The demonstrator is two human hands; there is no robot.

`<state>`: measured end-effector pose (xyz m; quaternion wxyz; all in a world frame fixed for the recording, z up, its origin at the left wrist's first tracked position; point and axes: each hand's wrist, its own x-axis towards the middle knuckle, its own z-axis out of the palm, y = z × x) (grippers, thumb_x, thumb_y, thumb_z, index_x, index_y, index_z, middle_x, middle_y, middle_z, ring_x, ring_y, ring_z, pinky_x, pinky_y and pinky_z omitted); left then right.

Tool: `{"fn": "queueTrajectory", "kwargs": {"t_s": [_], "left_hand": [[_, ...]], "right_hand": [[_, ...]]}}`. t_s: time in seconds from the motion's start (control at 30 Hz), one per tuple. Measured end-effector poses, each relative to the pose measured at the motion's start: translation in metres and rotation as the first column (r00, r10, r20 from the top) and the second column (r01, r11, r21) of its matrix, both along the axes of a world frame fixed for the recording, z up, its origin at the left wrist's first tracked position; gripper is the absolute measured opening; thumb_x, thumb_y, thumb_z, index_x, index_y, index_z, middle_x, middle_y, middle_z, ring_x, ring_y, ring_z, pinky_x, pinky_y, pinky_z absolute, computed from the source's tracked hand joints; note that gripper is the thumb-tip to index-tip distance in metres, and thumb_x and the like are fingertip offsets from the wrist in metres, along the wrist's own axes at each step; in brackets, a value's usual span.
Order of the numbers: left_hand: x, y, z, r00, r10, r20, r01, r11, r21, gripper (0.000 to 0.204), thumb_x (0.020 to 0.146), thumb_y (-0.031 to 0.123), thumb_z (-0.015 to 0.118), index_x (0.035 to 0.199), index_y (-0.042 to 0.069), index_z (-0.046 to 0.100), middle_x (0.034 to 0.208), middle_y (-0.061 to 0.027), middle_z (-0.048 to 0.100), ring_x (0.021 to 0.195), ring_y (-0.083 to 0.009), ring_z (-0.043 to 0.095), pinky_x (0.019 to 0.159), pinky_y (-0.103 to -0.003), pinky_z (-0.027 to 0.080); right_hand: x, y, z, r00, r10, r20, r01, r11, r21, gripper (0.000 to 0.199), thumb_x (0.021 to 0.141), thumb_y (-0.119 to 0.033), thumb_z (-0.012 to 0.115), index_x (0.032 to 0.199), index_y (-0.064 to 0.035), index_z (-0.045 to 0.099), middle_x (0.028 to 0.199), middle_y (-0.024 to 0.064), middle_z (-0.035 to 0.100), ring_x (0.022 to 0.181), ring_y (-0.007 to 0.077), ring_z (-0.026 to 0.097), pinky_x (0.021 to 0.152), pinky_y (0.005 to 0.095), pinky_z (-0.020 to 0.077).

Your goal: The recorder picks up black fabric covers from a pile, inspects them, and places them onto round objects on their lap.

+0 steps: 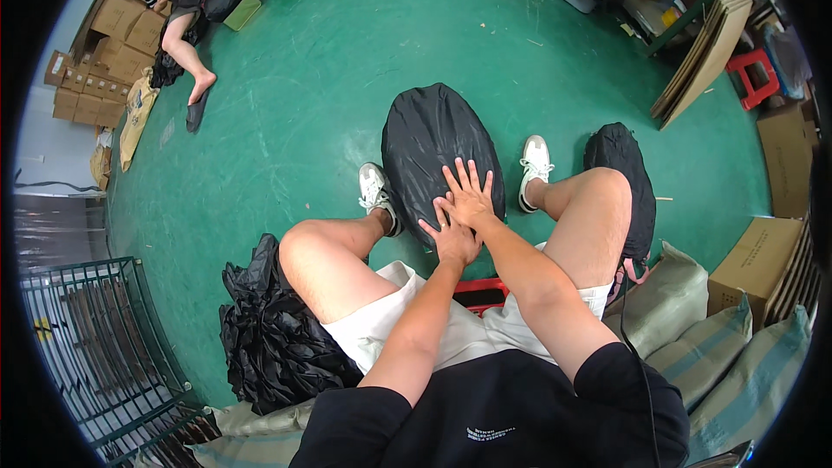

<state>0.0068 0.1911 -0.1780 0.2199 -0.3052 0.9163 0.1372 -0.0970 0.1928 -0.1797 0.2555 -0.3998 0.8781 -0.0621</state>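
A bulging, oval black bag of thin, creased fabric rests on the floor between my feet. My right hand lies flat on its near part with the fingers spread. Just nearer to me, my left hand also presses on the bag, fingers stretched out and apart, its fingertips meeting the right hand. Neither hand grips anything. What fills the bag is hidden. Beyond my right knee lies another, narrower black bag with pink straps at its near end.
A heap of black bags lies by my left thigh. Beneath me shows a red stool. Woven sacks and a cardboard box stand at right, a green metal rack at left. Another person sits at the far left.
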Motion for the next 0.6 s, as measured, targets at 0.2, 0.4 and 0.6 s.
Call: {"fn": "queueTrajectory", "kwargs": {"t_s": [0.2,0.4,0.6], "left_hand": [[-0.001,-0.004,0.005,0.997,0.009,0.081,-0.013,0.998,0.059,0.086,0.092,0.060,0.040,0.157,0.017,0.004,0.162,-0.0100,-0.015,0.145,-0.0410,-0.023,0.104,-0.077,-0.007],[-0.005,-0.019,0.016,0.961,-0.078,0.267,0.004,0.964,0.266,0.111,0.078,0.075,0.054,0.156,0.023,-0.006,0.159,-0.0111,-0.027,0.143,-0.0379,-0.030,0.106,-0.072,-0.013],[-0.004,-0.021,0.006,0.922,-0.112,0.371,-0.033,0.931,0.363,0.127,0.067,0.082,0.061,0.154,0.027,-0.013,0.156,-0.0118,-0.032,0.142,-0.0365,-0.033,0.107,-0.069,-0.012]], "right_hand": [[-0.002,0.009,-0.002,0.998,0.002,0.069,-0.006,0.999,0.050,0.083,0.091,-0.065,0.041,0.157,-0.0280,0.006,0.164,0.0034,-0.009,0.150,0.0268,-0.009,0.117,0.0594,-0.0045],[0.006,0.019,0.003,0.995,-0.009,0.100,-0.003,0.992,0.126,0.088,0.090,-0.067,0.039,0.157,-0.0252,0.002,0.163,0.0034,-0.013,0.150,0.0266,-0.012,0.117,0.0596,-0.0039],[0.022,0.028,0.011,0.989,-0.053,0.139,0.033,0.989,0.147,0.084,0.093,-0.064,0.036,0.157,-0.0244,-0.001,0.162,0.0025,-0.017,0.149,0.0251,-0.016,0.116,0.0588,-0.0080]]}}
